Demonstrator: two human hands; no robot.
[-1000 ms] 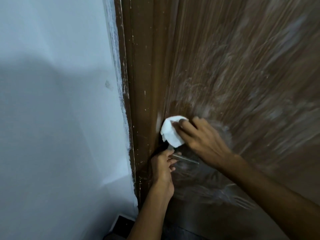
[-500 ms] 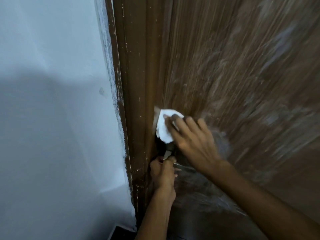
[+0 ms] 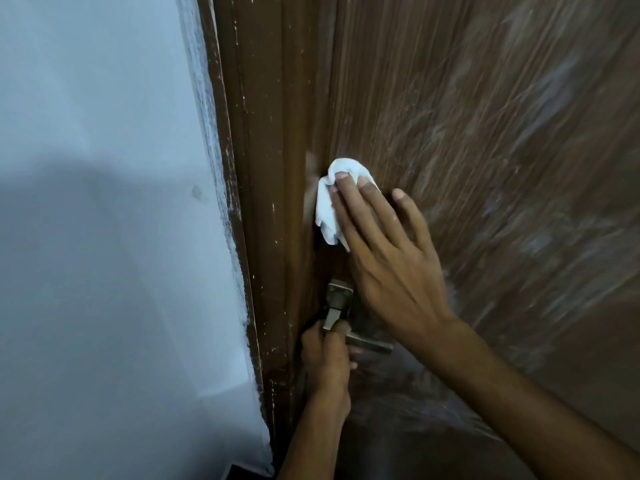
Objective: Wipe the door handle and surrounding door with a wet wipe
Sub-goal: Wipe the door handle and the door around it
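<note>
A brown wood-grain door (image 3: 485,150) with pale smears fills the right of the view. My right hand (image 3: 388,258) presses a crumpled white wet wipe (image 3: 329,206) flat against the door near its left edge, above the handle; the fingers are spread over the wipe. Below it sits the metal door handle (image 3: 337,306), its lever running to the right. My left hand (image 3: 327,358) is wrapped around the lever close to the door's edge. Part of the lever is hidden by my hands.
A dark brown door frame (image 3: 256,202) with chipped paint runs down beside the door. A pale blue-white wall (image 3: 104,237) fills the left side. A strip of dark floor shows at the bottom edge.
My right hand has slid the wipe upward along the door's left edge, away from the handle, and its fingers have flattened. My left hand stays on the lever.
</note>
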